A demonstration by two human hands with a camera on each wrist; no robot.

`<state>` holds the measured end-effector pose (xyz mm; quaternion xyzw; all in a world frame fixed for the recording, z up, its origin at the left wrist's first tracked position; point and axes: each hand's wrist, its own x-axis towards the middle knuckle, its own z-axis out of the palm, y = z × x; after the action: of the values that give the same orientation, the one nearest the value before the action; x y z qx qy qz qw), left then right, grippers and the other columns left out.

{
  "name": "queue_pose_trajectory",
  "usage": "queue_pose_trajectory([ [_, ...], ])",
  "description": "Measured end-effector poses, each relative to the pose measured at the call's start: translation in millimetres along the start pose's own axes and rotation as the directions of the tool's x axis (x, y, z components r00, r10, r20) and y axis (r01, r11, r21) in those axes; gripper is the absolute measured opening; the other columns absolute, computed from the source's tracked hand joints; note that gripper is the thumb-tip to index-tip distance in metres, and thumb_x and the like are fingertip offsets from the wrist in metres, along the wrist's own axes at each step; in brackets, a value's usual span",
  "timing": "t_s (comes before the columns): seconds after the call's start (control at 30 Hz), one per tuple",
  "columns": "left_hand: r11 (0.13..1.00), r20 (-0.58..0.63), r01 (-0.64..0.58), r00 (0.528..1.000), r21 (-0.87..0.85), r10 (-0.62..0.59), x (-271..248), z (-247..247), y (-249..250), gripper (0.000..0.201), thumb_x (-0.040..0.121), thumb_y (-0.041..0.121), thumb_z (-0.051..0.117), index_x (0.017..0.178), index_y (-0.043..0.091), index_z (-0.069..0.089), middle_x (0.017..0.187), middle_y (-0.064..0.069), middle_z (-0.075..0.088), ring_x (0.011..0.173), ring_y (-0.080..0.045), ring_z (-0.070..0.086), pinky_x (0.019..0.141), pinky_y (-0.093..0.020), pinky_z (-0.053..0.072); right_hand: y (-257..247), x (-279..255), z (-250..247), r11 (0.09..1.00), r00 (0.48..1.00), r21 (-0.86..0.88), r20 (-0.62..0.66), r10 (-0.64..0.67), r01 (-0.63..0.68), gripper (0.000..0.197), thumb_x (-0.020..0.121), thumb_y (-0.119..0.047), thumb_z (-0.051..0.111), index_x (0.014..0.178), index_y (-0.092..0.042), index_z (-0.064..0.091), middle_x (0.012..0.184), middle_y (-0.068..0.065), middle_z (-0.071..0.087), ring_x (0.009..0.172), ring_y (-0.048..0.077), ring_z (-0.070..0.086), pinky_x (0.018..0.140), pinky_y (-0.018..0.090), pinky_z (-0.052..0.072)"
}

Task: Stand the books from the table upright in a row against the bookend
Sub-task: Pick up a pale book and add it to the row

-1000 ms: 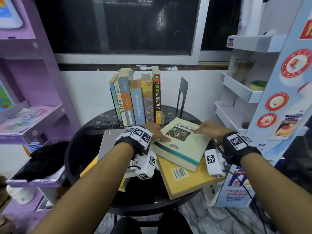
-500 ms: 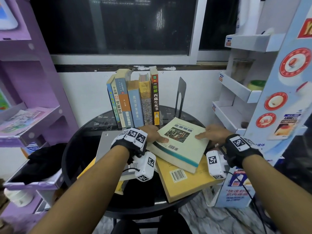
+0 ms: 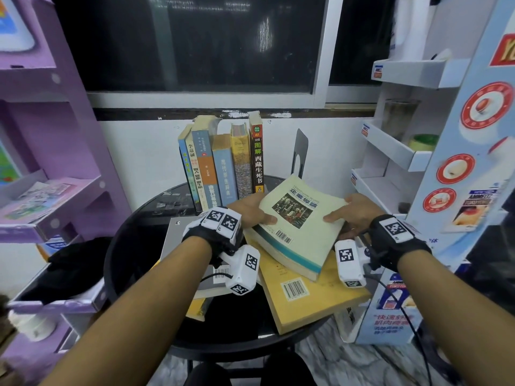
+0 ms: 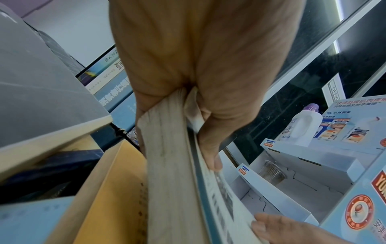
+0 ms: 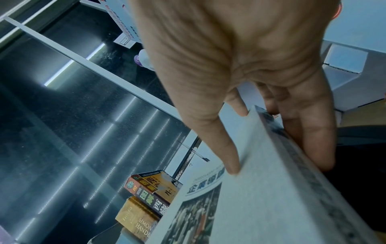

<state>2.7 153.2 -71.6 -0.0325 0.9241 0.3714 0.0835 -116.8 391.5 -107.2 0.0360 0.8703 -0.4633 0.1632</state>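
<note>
A pale green book (image 3: 299, 224) with a photo on its cover is tilted up off the pile on the round black table (image 3: 133, 246). My left hand (image 3: 252, 211) grips its left edge, thumb on the cover; the left wrist view shows the page block (image 4: 167, 156) pinched between thumb and fingers. My right hand (image 3: 354, 211) grips the right edge, thumb on top and fingers (image 5: 313, 148) beneath. Several books (image 3: 223, 162) stand upright in a row at the back. The black metal bookend (image 3: 299, 151) stands to their right, a gap between.
A yellow book (image 3: 306, 296) lies flat under the lifted one, overhanging the table's front right edge. A grey book (image 3: 178, 238) and another yellow one lie under my left wrist. A purple shelf (image 3: 50, 151) stands left, a white display rack (image 3: 404, 151) right.
Both hands have closed on the pale green book and raised its far edge off the yellow book; it now tilts toward me instead of lying flat.
</note>
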Motion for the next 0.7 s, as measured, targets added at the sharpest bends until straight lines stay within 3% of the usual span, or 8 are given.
queue_pose_trajectory([
  [0.03,1.000,-0.013,-0.013,1.000,-0.018,0.013,0,-1,0,0.051,0.092,0.016,0.061,0.138,0.013,0.038,0.124,-0.002,0.054,0.108,-0.015,0.049,0.090,-0.028,0.039,3,8,0,0.999,1.000,0.029,-0.018,-0.022,0.023,0.098,0.017,-0.030,0.095,0.102,-0.016,0.048,0.109,0.013,0.066,0.092,0.038,0.068,0.072,0.056,0.057],
  [0.07,0.999,-0.027,-0.026,0.999,-0.040,0.025,0,-1,-1,0.052,0.092,0.016,0.061,0.138,0.014,0.037,0.121,-0.001,0.053,0.106,-0.015,0.048,0.088,-0.028,0.041,2,9,-1,0.997,0.998,0.065,-0.038,-0.047,0.050,0.101,0.017,-0.032,0.096,0.105,-0.015,0.048,0.111,0.013,0.065,0.092,0.037,0.068,0.070,0.056,0.057],
  [0.17,0.993,-0.081,-0.058,0.995,-0.102,0.050,0,-3,-4,0.053,0.090,0.015,0.064,0.137,0.016,0.038,0.118,0.000,0.054,0.109,-0.017,0.052,0.087,-0.032,0.045,-23,-40,7,0.977,0.985,0.192,-0.159,-0.061,0.091,0.069,0.059,-0.014,0.090,0.107,-0.013,0.041,0.119,0.014,0.056,0.093,0.036,0.065,0.065,0.054,0.058],
  [0.23,0.987,-0.125,-0.084,0.990,-0.135,0.068,1,-4,-6,0.055,0.089,0.014,0.066,0.136,0.018,0.039,0.121,-0.002,0.057,0.108,-0.018,0.055,0.088,-0.032,0.046,-30,-48,7,0.961,0.971,0.246,-0.232,-0.064,0.122,0.065,0.068,-0.009,0.084,0.114,-0.015,0.039,0.126,0.014,0.049,0.096,0.034,0.062,0.060,0.050,0.058],
  [0.37,0.980,-0.240,-0.141,0.965,-0.140,0.105,2,-6,-6,0.058,0.086,0.011,0.069,0.136,0.020,0.040,0.122,-0.002,0.060,0.105,-0.020,0.058,0.087,-0.033,0.049,-37,-50,5,0.931,0.944,0.299,-0.310,-0.113,0.209,0.076,0.069,-0.011,0.083,0.131,-0.017,0.038,0.127,0.010,0.051,0.100,0.033,0.061,0.064,0.055,0.058],
  [0.5,0.975,-0.327,-0.172,0.937,-0.140,0.118,4,-11,-4,0.063,0.083,0.008,0.071,0.137,0.019,0.041,0.121,-0.001,0.059,0.104,-0.019,0.058,0.092,-0.036,0.049,-48,-53,4,0.920,0.903,0.239,-0.377,-0.207,0.311,0.065,0.071,-0.017,0.081,0.121,-0.019,0.040,0.121,0.008,0.056,0.102,0.031,0.061,0.071,0.054,0.058],
  [0.7,0.973,-0.368,-0.170,0.924,-0.159,0.102,9,-17,-8,0.064,0.082,0.005,0.070,0.137,0.020,0.041,0.125,-0.004,0.059,0.111,-0.023,0.057,0.096,-0.044,0.049,-60,-59,5,0.888,0.811,0.092,-0.457,-0.365,0.451,0.064,0.066,-0.030,0.082,0.111,-0.034,0.037,0.121,0.006,0.050,0.103,0.027,0.058,0.076,0.052,0.058],
])
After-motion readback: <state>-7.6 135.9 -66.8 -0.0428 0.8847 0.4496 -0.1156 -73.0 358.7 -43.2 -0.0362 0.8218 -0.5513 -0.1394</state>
